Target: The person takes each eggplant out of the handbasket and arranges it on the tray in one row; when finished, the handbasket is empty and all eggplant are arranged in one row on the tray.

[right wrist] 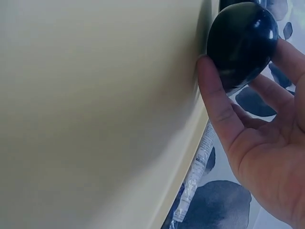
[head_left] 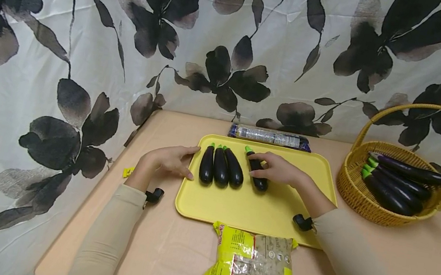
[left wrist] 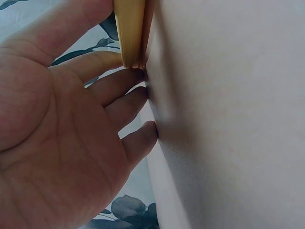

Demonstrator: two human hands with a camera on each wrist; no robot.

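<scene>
A yellow tray lies on the table, with three dark eggplants side by side on its left half. Further right on it lies another eggplant, which my right hand holds from above. Its rounded dark end sits between the thumb and fingers in the right wrist view. My left hand is at the tray's left edge. In the left wrist view the left hand has loosely extended fingers, some touching the table beside the tray's rim.
A wicker basket with several eggplants stands at the right. Behind the tray lies a long dark plastic packet. In front is a yellow and beige bag. A floral cloth hangs behind the table.
</scene>
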